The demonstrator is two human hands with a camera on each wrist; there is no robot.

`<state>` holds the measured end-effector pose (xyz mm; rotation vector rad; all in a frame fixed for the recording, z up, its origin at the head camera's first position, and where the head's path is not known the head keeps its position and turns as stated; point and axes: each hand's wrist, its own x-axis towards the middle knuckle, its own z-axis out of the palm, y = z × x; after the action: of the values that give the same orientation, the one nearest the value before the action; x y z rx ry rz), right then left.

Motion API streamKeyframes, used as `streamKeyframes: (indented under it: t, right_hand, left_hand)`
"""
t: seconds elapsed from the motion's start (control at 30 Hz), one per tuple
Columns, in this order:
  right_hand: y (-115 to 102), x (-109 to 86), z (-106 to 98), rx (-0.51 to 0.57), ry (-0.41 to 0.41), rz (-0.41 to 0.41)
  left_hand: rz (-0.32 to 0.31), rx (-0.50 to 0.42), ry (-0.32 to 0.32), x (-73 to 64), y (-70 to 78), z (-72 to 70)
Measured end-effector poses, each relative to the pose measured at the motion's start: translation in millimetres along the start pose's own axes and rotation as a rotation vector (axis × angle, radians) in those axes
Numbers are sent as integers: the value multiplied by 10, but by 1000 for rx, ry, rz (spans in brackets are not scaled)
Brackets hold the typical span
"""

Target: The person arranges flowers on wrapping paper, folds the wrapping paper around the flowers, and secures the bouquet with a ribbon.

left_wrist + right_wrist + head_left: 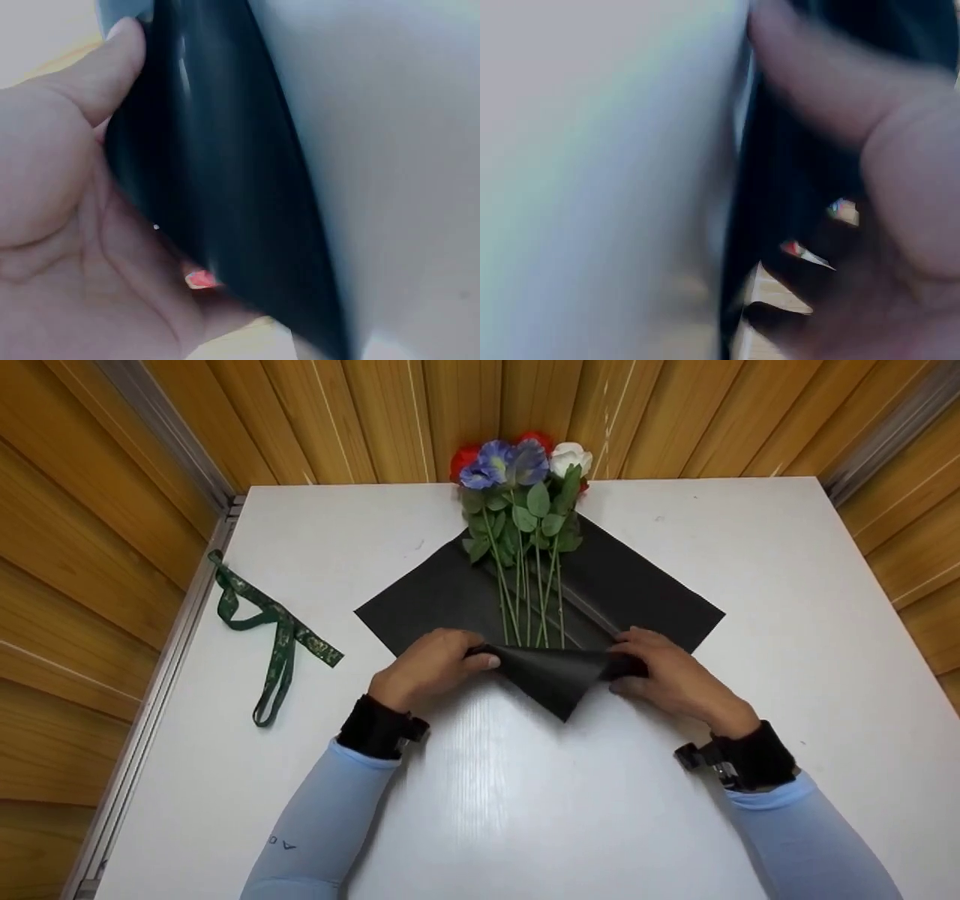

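Note:
A sheet of black wrapping paper (645, 577) lies on the white table, its near corner lifted and folded up over the lower stem ends. Along the fold's left end, my left hand (435, 664) pinches the paper between thumb and fingers; the left wrist view shows the curved black paper (217, 165) against the thumb. At the other end of the fold, my right hand (667, 675) grips the paper, with the thumb below. Between and beyond both hands lies a bunch of flowers (525, 517), red, blue-purple and white blooms pointing away, green stems toward me.
A dark green patterned ribbon (277, 622) lies loosely looped on the left of the white table (787, 645). Wood-panelled walls (465, 405) stand behind the table and at both sides. The blooms reach past the table's far edge.

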<state>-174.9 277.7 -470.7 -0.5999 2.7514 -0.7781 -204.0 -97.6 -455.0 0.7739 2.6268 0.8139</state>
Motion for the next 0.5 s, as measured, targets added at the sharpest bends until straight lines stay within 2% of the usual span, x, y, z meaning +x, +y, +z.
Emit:
streamKeyframes:
  t: [0.1, 0.2, 0.37, 0.43, 0.5]
  right_hand:
    - [21, 86, -23, -11, 62, 53]
    - [18, 173, -45, -9, 54, 126]
    - [2, 270, -91, 21, 18, 246]
    - [-6, 281, -104, 28, 6, 290]
    - [-12, 281, -111, 34, 1, 330]
  left_hand:
    - [-49, -67, 16, 49, -73, -34]
    - [-83, -137, 8, 46, -153, -66]
    - [-114, -243, -120, -30, -208, -154]
    - [-136, -232, -165, -40, -206, -179]
    - [-148, -190, -168, -29, -203, -189]
